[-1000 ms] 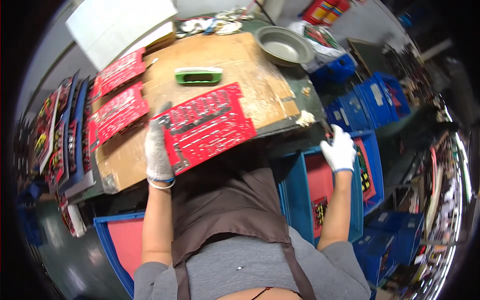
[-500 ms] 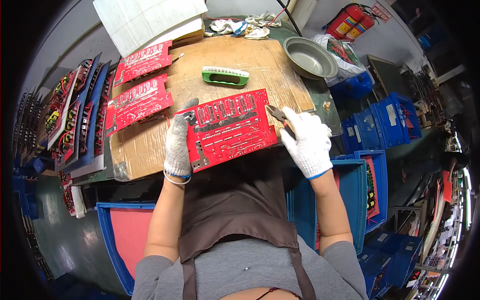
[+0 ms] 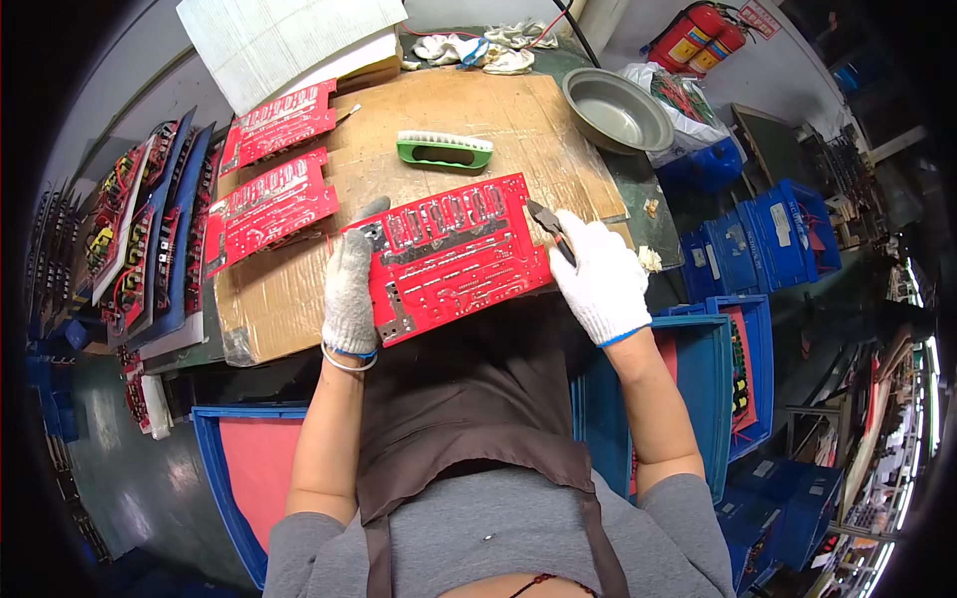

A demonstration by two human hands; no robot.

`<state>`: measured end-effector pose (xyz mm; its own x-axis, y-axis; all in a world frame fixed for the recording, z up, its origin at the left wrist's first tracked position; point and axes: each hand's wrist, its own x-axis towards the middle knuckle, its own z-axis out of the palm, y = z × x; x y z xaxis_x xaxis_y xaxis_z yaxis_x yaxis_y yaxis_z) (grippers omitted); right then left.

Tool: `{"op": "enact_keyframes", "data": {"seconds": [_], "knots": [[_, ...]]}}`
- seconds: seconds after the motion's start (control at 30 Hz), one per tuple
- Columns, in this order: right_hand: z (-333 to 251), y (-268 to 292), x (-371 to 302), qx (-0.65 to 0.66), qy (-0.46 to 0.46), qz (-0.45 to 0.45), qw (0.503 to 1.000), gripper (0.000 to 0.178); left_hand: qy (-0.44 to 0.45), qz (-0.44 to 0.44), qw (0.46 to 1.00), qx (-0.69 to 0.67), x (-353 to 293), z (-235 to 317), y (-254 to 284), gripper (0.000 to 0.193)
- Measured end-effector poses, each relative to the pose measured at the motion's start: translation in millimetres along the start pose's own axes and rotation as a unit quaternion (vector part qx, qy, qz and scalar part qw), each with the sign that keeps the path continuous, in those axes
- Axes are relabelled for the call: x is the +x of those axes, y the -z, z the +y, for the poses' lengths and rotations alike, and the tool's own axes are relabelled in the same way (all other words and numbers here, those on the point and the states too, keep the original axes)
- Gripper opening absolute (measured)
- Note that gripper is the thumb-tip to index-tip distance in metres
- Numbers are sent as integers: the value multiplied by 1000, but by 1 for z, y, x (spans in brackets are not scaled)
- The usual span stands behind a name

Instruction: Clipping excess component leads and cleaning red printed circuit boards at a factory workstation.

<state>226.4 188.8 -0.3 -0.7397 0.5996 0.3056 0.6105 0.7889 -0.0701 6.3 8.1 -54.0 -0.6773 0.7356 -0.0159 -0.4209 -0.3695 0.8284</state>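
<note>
A red circuit board [image 3: 469, 261], solder side up, is tilted over the near edge of the cardboard-covered bench. My left hand [image 3: 351, 289], in a white knit glove, grips the board's left edge with the thumb on top. In my gloved right hand [image 3: 600, 279] is a pair of cutting pliers [image 3: 547, 219], its jaws at the board's upper right corner. Whether the jaws touch the board I cannot tell. Beyond the board lies a green-backed brush [image 3: 445, 151] with white bristles.
Two more red boards [image 3: 274, 204] lie at the left of the cardboard [image 3: 374, 120]. A grey metal basin [image 3: 618, 112] stands at the back right, by a white bag [image 3: 688, 108]. Cloth gloves [image 3: 488, 55] lie at the back. Blue crates [image 3: 763, 234] stand to the right; upright boards crowd the left.
My right hand and the pliers have shifted slightly left, along the board's right edge. The board stays in my left hand, nearly unmoved.
</note>
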Motion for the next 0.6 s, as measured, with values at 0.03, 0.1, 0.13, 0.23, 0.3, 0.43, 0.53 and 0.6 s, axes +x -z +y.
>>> {"op": "enact_keyframes", "data": {"seconds": [0.03, 0.1, 0.13, 0.23, 0.3, 0.43, 0.53, 0.6], "knots": [[1, -3, 1, -10, -1, -2, 1000, 45, 0, 16, 1000, 9, 0, 0, -1, 60], [2, -6, 2, -9, -1, -1, 1000, 44, -2, 15, 1000, 17, 1, 2, 0, 62], [2, -7, 2, -7, -3, -1, 1000, 44, -1, 12, 1000, 26, 1, 2, 1, 65], [-1, -6, -5, 2, 29, 5, 1000, 41, -2, 21, 999, 29, 0, 3, 1, 62], [4, -7, 0, -10, 16, 13, 1000, 40, -3, 20, 999, 32, -2, 5, -2, 61], [2, -7, -1, -16, 11, -22, 1000, 37, -5, 13, 999, 48, -2, 4, -2, 60], [13, -7, -2, -29, 4, 6, 1000, 40, -3, 32, 998, 46, -1, 3, -1, 60], [17, -5, 0, -47, 6, 34, 998, 42, 0, 27, 999, 43, 1, 3, -1, 60]]}}
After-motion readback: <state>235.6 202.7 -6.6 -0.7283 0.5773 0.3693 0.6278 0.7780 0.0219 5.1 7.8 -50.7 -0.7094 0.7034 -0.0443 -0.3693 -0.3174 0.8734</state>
